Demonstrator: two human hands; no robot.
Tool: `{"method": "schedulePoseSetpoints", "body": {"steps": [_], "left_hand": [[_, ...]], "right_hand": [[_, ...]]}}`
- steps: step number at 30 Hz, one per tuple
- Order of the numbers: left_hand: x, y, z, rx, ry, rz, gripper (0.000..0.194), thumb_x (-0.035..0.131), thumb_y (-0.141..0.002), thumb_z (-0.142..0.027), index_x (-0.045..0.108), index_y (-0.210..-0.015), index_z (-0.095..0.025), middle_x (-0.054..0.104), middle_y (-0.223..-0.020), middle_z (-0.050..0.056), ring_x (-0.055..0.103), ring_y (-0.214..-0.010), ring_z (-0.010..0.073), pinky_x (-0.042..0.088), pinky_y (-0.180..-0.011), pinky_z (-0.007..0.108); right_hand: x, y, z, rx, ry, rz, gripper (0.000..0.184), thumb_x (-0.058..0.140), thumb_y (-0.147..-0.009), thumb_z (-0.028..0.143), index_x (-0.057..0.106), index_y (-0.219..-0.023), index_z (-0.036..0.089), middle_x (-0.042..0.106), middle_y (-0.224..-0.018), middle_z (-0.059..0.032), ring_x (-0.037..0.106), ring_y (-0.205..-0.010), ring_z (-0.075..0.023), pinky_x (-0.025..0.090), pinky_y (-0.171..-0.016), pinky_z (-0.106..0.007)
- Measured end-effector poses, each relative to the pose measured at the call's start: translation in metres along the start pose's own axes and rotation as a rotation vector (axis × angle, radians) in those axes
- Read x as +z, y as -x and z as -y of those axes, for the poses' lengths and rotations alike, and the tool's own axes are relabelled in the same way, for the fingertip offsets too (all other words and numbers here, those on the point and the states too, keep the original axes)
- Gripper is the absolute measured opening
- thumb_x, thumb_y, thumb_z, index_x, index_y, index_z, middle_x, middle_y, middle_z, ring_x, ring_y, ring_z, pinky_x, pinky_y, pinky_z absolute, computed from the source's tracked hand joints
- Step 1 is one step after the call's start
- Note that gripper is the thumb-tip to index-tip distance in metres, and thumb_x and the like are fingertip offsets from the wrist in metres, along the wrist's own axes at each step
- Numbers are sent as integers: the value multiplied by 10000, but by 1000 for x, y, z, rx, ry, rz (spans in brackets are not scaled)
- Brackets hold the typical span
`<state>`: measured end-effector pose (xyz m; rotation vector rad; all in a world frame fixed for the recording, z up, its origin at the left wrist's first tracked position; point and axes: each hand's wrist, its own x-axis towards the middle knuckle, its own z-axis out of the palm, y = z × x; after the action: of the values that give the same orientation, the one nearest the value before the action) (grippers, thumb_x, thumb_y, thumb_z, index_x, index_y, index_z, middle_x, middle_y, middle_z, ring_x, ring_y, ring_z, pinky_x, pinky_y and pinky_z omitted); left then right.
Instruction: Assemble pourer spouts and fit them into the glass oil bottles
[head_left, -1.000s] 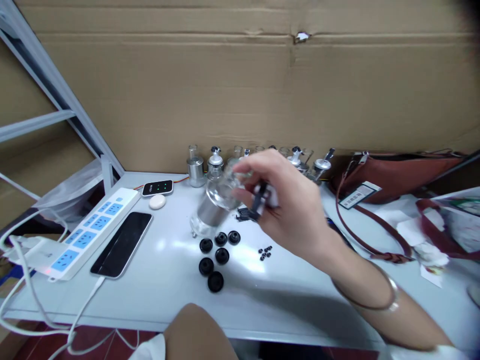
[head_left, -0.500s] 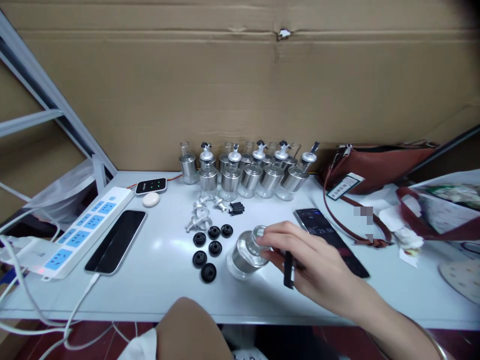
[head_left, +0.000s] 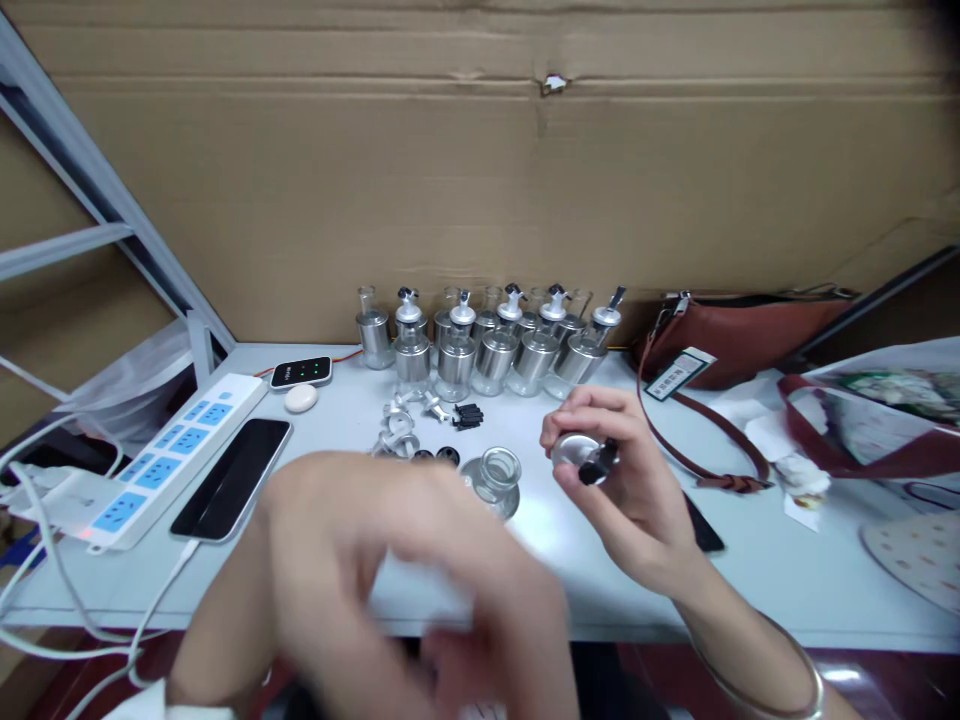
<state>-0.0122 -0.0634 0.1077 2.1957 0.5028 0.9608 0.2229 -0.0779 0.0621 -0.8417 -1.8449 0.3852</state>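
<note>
In the head view, my right hand [head_left: 637,500] is closed around a silver pourer cap [head_left: 571,452], whose black lever points toward me. To its left stands an open glass bottle with a metal sleeve [head_left: 496,482], partly covered by my left hand [head_left: 465,530]. That left hand is large and smeared by motion close to the camera, with its fingers bent; whether anything is in them cannot be made out. Beyond it lie several silver pourer parts [head_left: 397,425], some small black sticks [head_left: 469,415] and black stoppers [head_left: 448,455], most of the stoppers hidden.
Bottles [head_left: 495,360] stand in rows along the cardboard wall [head_left: 375,180], several with pourers fitted. On the left are a power strip [head_left: 157,470], a phone [head_left: 232,480] and a small black device [head_left: 301,373]. A brown bag [head_left: 750,335] and a second phone [head_left: 703,525] sit right.
My right hand has left the bottle's neck and moved right and up, now showing the pourer cap. My left hand has swung in over the table's front, hiding most black stoppers.
</note>
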Motion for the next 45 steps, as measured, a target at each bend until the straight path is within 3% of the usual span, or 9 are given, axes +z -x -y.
{"method": "schedulePoseSetpoints", "body": {"steps": [2, 4, 7, 11, 15, 21, 33, 40, 45], "left_hand": [[-2, -16, 20, 10, 102, 71, 510, 558, -772, -710, 557, -927, -224, 532, -776, -8, 570, -690, 132, 508, -621, 268], [6, -21, 44, -9, 169, -1, 525, 619, -754, -677, 463, -946, -213, 488, -829, 9, 521, -744, 145, 477, -660, 288], [30, -10, 78, -6, -62, -178, 539, 516, -795, -714, 421, -920, -198, 469, -862, 32, 488, -787, 173, 446, -693, 319], [62, 9, 99, 213, -232, -101, 774, 555, -721, -764, 361, -1205, -192, 548, -1045, 107, 573, -959, 275, 494, -789, 398], [78, 14, 104, 265, -314, -113, 723, 567, -821, -619, 273, -1319, -185, 580, -1121, 139, 631, -976, 280, 541, -775, 379], [78, 15, 109, 229, -282, -70, 610, 558, -849, -522, 310, -1301, -196, 605, -1115, 123, 652, -970, 274, 567, -796, 381], [81, 16, 111, 219, -284, -63, 627, 565, -835, -520, 331, -1310, -182, 621, -1100, 128, 656, -950, 276, 571, -774, 377], [82, 18, 111, 218, -333, -49, 575, 548, -846, -526, 379, -1260, -165, 629, -1101, 136, 653, -986, 283, 564, -810, 385], [80, 16, 108, 222, -344, -29, 519, 507, -868, -552, 427, -1192, -155, 644, -1008, 128, 667, -893, 276, 570, -734, 380]], "right_hand": [[6, -2, -3, 53, -108, -69, 239, 485, -907, 154, 534, -1107, 276, 597, -923, -41, 604, -897, -186, 519, -778, -360], [12, -6, -4, 87, -208, -134, 149, 484, -931, 215, 548, -1054, 268, 653, -932, -39, 647, -863, -183, 533, -766, -365], [20, -12, -4, 94, -289, -166, 149, 504, -935, 296, 534, -1080, 276, 707, -967, -38, 694, -893, -203, 554, -787, -399], [26, -14, -6, 111, -344, -117, 299, 541, -921, 294, 504, -1218, 309, 728, -1022, -41, 706, -962, -224, 589, -773, -399], [30, -13, -9, 72, -356, -109, 360, 540, -925, 223, 528, -1258, 360, 717, -1083, -9, 699, -993, -200, 589, -824, -372], [31, -17, -8, -71, -186, -7, 373, 552, -913, 192, 570, -1257, 336, 738, -1054, -13, 722, -918, -178, 594, -809, -317], [26, -20, -14, -268, -40, 40, 267, 516, -930, 186, 612, -1175, 229, 752, -966, -56, 722, -887, -152, 588, -769, -231], [25, -19, -13, -315, 5, 102, 229, 500, -930, 161, 628, -1116, 196, 762, -881, -60, 721, -880, -164, 575, -816, -256], [24, -22, -12, -263, -58, 167, 278, 489, -948, 246, 620, -1193, 233, 755, -996, -54, 713, -933, -159, 567, -836, -257]]}}
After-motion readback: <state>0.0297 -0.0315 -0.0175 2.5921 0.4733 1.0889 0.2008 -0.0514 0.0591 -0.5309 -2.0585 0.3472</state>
